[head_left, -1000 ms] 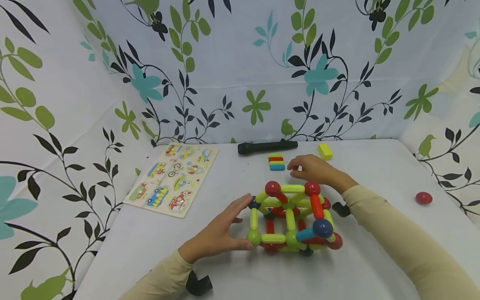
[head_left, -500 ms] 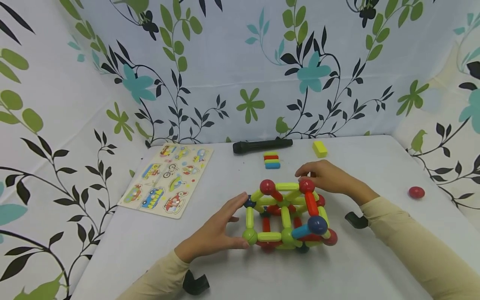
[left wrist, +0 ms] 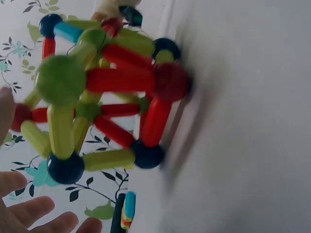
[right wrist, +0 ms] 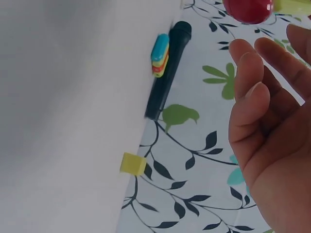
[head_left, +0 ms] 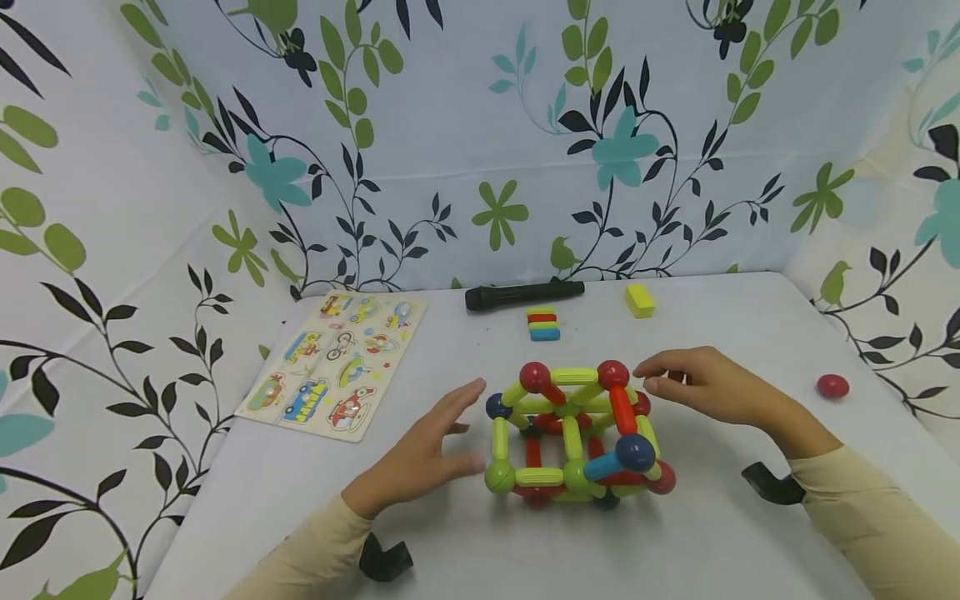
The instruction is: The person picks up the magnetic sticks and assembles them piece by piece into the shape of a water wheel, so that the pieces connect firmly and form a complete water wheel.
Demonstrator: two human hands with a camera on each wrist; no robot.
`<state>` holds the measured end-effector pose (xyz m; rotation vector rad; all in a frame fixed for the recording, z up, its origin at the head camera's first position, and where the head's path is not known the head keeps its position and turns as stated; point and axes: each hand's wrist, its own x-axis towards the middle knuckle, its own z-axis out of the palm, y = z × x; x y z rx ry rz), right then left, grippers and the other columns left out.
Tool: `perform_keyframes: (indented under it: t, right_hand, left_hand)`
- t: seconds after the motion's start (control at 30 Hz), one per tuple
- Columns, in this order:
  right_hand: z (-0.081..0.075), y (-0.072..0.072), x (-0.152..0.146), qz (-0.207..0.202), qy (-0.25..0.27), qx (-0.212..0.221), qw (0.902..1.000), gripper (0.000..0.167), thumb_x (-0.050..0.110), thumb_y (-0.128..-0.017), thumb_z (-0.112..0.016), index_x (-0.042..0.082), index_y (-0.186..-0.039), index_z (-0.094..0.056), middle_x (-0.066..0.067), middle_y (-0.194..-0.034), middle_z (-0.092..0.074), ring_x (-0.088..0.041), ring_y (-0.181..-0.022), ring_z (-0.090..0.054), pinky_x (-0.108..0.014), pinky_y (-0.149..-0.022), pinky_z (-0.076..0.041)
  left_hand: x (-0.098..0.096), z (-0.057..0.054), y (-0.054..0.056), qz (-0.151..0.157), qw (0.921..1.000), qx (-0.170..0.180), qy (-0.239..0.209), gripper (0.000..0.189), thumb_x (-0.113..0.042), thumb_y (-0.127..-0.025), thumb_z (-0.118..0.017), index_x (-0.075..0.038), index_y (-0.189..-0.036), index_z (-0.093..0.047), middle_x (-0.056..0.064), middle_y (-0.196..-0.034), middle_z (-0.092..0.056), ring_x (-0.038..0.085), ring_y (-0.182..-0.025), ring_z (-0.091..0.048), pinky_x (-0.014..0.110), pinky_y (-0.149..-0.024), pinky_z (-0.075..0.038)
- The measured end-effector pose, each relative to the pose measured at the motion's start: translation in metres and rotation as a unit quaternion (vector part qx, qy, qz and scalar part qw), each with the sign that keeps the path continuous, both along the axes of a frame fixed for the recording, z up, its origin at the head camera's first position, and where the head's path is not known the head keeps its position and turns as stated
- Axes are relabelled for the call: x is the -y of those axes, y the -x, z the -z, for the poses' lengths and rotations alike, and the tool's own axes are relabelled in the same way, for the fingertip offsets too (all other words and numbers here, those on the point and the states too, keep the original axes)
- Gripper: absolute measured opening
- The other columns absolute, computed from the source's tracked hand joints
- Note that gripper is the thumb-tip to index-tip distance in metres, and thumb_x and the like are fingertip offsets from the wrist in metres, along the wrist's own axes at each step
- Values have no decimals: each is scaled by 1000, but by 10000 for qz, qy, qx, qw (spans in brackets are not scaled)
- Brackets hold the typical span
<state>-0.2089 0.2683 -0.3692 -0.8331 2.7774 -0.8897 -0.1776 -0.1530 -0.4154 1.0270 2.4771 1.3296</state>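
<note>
On the white table stands a building toy structure (head_left: 573, 437) of yellow-green, red and blue rods joined by red, green and dark blue balls. My left hand (head_left: 422, 454) is at its left side, fingers spread, a small gap from the green corner ball (head_left: 499, 477). To the right of it my right hand (head_left: 708, 387) hovers with fingers loosely bent, holding nothing. The left wrist view has the structure's red rod (left wrist: 120, 79) up close, with my left fingers (left wrist: 31, 211) below. A red ball (right wrist: 250, 8) appears above my right hand (right wrist: 277, 145) in the right wrist view.
A wooden picture puzzle board (head_left: 330, 367) lies at back left. Behind the structure are a black microphone (head_left: 525, 295), several coloured rods (head_left: 543, 323) in a row and a yellow block (head_left: 640, 301). A red oval piece (head_left: 832, 386) lies far right. Patterned cloth surrounds the table.
My right hand has moved from behind the structure to its right, toward me. My left hand has drawn slightly left, away from the structure, which stays in place.
</note>
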Motion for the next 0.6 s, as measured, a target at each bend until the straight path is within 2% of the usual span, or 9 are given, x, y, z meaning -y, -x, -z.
perform_keyframes:
  t: [0.03, 0.1, 0.17, 0.2, 0.27, 0.33, 0.4, 0.47, 0.6]
  right_hand:
    - [0, -5, -2, -27, 11, 12, 10000, 30, 27, -100, -67, 15, -127, -70, 5, -109, -71, -12, -89, -61, -25, -71, -55]
    - [2, -12, -5, -54, 26, 19, 10000, 32, 28, -99, -68, 15, -128, -69, 8, -107, -70, -11, -88, -60, -25, -70, -55]
    - [6, -17, -6, -65, 71, 46, 9999, 34, 27, -98, -70, 17, -130, -68, 10, -106, -69, -11, -86, -60, -25, -69, -54]
    - [8, -20, -6, -64, 102, 52, 9999, 35, 25, -97, -70, 17, -131, -67, 10, -106, -69, -11, -86, -60, -25, -69, -54]
    - [12, -23, -6, -26, 146, 101, 9998, 36, 25, -97, -71, 18, -132, -66, 10, -106, -69, -11, -87, -60, -25, -68, -55]
    - [15, -26, -5, -12, 186, 145, 9997, 37, 25, -97, -71, 18, -133, -65, 9, -107, -69, -11, -86, -60, -25, -67, -55]
    - [17, -29, -6, -6, 207, 144, 9997, 38, 25, -97, -71, 18, -134, -65, 9, -107, -69, -10, -86, -60, -25, -67, -55]
    - [19, -30, -7, -3, 217, 98, 9997, 38, 27, -98, -70, 18, -134, -64, 9, -107, -69, -9, -86, -60, -25, -68, -55]
    - [18, -33, -10, 18, 285, -10, 9996, 37, 28, -99, -68, 19, -135, -64, 10, -108, -70, -8, -89, -61, -25, -70, -55]
  left_hand:
    - [0, -3, 8, -84, 9999, -71, 21, 82, -26, -95, -74, -24, -162, -26, -1, -165, -30, 26, -149, -36, 39, -106, -49]
    - [-4, -8, 30, -237, 9990, -353, 124, 69, -26, -99, -69, -20, -159, -36, 2, -159, -41, 27, -144, -43, 39, -104, -51]
    - [-13, -11, 60, -387, 9942, -831, 566, 58, -29, -100, -68, -18, -153, -47, 3, -150, -53, 25, -136, -52, 39, -102, -52]
    - [-19, -11, 75, -449, 9885, -1114, 913, 53, -29, -99, -68, -17, -148, -52, 2, -144, -58, 23, -131, -55, 39, -101, -52]
    - [-33, -11, 105, -458, 9687, -1737, 1714, 45, -30, -97, -71, -15, -139, -62, 3, -130, -65, 21, -121, -60, 39, -99, -53]
    - [-46, -8, 130, -293, 9387, -2324, 2529, 38, -27, -96, -73, -15, -131, -68, 3, -121, -68, 21, -112, -61, 37, -95, -54]
    - [-59, -6, 151, -36, 9097, -2751, 3110, 34, -25, -95, -74, -15, -128, -70, 3, -117, -69, 20, -108, -61, 35, -92, -55]
    - [-72, -5, 167, 176, 8879, -2997, 3487, 33, -25, -95, -74, -17, -127, -71, 2, -115, -70, 19, -105, -61, 32, -91, -55]
    - [-99, -5, 189, 392, 8670, -3130, 3858, 31, -26, -96, -73, -18, -125, -72, 2, -116, -70, 19, -104, -59, 30, -91, -54]
